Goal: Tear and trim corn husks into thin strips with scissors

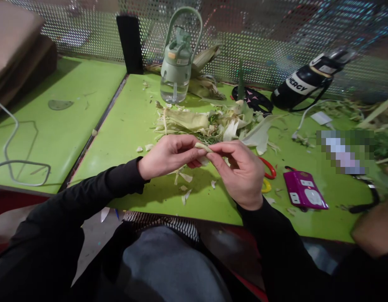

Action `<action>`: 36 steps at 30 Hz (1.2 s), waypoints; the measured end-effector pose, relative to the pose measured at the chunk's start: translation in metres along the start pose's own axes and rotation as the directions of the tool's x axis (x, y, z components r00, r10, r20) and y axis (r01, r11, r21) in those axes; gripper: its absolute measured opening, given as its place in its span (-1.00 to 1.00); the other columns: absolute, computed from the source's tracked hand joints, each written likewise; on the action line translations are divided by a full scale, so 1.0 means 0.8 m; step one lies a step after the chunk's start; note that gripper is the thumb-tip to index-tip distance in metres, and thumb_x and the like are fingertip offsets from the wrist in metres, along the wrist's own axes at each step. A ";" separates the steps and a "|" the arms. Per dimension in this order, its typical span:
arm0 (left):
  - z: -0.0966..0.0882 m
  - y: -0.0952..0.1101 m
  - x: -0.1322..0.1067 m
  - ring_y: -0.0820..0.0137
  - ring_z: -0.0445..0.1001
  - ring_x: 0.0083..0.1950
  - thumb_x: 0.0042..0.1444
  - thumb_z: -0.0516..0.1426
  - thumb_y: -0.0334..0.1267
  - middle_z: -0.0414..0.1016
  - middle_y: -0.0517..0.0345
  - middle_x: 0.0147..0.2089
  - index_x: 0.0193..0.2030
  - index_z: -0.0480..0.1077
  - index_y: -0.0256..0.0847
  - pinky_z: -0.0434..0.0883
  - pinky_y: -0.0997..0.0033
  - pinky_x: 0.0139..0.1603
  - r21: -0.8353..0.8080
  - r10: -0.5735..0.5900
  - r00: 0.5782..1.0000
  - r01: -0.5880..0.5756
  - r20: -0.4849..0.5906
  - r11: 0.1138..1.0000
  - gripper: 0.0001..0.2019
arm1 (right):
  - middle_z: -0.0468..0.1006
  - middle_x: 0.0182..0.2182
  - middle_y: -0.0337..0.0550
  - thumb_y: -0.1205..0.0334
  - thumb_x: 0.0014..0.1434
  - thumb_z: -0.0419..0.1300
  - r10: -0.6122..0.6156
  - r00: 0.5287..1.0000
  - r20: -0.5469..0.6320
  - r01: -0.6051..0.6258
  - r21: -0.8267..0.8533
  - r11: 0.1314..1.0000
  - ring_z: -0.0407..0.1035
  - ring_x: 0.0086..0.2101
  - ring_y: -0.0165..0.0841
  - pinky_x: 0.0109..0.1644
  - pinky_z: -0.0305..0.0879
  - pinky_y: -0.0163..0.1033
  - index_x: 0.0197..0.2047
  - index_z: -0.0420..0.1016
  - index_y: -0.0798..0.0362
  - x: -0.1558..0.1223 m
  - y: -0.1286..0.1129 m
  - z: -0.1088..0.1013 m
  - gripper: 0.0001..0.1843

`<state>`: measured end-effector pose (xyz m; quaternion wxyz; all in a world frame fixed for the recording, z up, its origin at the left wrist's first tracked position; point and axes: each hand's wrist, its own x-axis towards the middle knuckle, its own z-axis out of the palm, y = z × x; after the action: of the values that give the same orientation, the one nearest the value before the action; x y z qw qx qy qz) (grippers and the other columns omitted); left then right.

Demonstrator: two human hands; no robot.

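My left hand and my right hand meet above the front part of the green table. Between their fingertips they pinch a small pale-green strip of corn husk, one end in each hand. Both hands are closed, thumbs against forefingers. Just beyond them lies a heap of corn husks with loose scraps and some green bits. A broad pale husk piece sticks out at its right side. Small torn bits are scattered on the table beneath my hands. Red scissors handles show partly behind my right hand.
A green-lidded water bottle stands behind the heap; a black flask leans on the mesh partition. A purple device lies on the right, near another person's arm. Bent wire and brown paper are left.
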<state>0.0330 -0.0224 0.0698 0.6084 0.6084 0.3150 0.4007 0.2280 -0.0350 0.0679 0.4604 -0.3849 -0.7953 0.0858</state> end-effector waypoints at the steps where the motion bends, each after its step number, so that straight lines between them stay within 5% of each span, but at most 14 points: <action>1: 0.001 -0.001 0.000 0.52 0.57 -0.38 0.18 0.27 -0.10 0.60 0.11 -0.38 -0.27 0.47 -0.35 0.57 0.55 -0.27 0.003 0.009 1.000 -0.009 -0.009 1.000 -0.71 | 0.65 -0.29 -0.23 0.33 0.23 0.31 -0.001 1.000 -0.001 0.001 -0.004 1.000 0.53 -0.33 -0.38 -0.27 0.49 -0.24 -0.16 0.57 -0.02 0.000 0.000 0.001 -0.90; 11: 0.002 0.001 -0.001 0.50 0.58 -0.34 0.15 0.25 0.12 0.61 0.08 -0.37 -0.31 0.47 -0.33 0.57 0.53 -0.23 -0.075 0.015 1.000 -0.015 0.008 0.997 -0.55 | 0.65 -0.30 -0.22 0.38 0.21 0.31 -0.097 0.993 -0.070 0.090 -0.091 0.992 0.52 -0.35 -0.37 -0.26 0.49 -0.22 -0.16 0.56 -0.04 0.000 -0.004 0.004 -0.85; 19: -0.007 0.004 0.002 0.43 0.63 -0.22 0.27 0.19 -0.12 0.65 -0.01 -0.25 -0.23 0.48 -0.34 0.58 0.35 -0.05 -0.192 -0.194 0.977 0.207 0.087 0.959 -0.74 | 0.67 -0.31 -0.19 0.41 0.22 0.28 -0.128 0.991 -0.035 0.120 -0.182 0.976 0.54 -0.36 -0.37 -0.25 0.50 -0.22 -0.17 0.57 -0.01 0.002 -0.003 0.004 -0.86; 28: -0.002 0.005 0.002 0.51 0.59 -0.33 0.13 0.32 -0.13 0.61 0.11 -0.36 -0.32 0.45 -0.36 0.57 0.49 -0.20 -0.126 -0.239 0.971 0.239 0.016 0.963 -0.72 | 0.66 -0.33 -0.18 0.42 0.22 0.27 -0.122 0.992 0.008 0.122 -0.138 0.983 0.53 -0.35 -0.37 -0.25 0.49 -0.24 -0.21 0.58 0.02 0.001 -0.002 0.005 -0.87; 32: -0.003 0.004 0.003 0.52 0.60 -0.32 0.18 0.29 -0.20 0.62 0.10 -0.33 -0.26 0.47 -0.36 0.57 0.51 -0.18 -0.171 -0.220 0.976 0.218 0.010 0.961 -0.78 | 0.66 -0.32 -0.23 0.31 0.21 0.32 0.068 0.998 0.016 -0.069 0.031 0.997 0.51 -0.36 -0.40 -0.29 0.46 -0.27 -0.20 0.61 -0.01 0.004 0.003 0.001 -0.92; 36: -0.002 0.003 0.003 0.53 0.59 -0.32 0.19 0.28 -0.25 0.62 0.11 -0.32 -0.23 0.49 -0.37 0.56 0.54 -0.20 -0.177 -0.165 0.986 0.158 -0.024 0.971 -0.82 | 0.60 -0.42 -0.30 0.18 0.21 0.34 0.327 0.930 0.166 -0.363 0.290 0.885 0.42 -0.45 -0.49 -0.40 0.36 -0.37 -0.21 0.62 0.00 0.007 0.012 -0.003 -0.90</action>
<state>0.0325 -0.0195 0.0721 0.6838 0.5172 0.3387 0.3875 0.2335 -0.0249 0.0684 0.4479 -0.4361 -0.7146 0.3141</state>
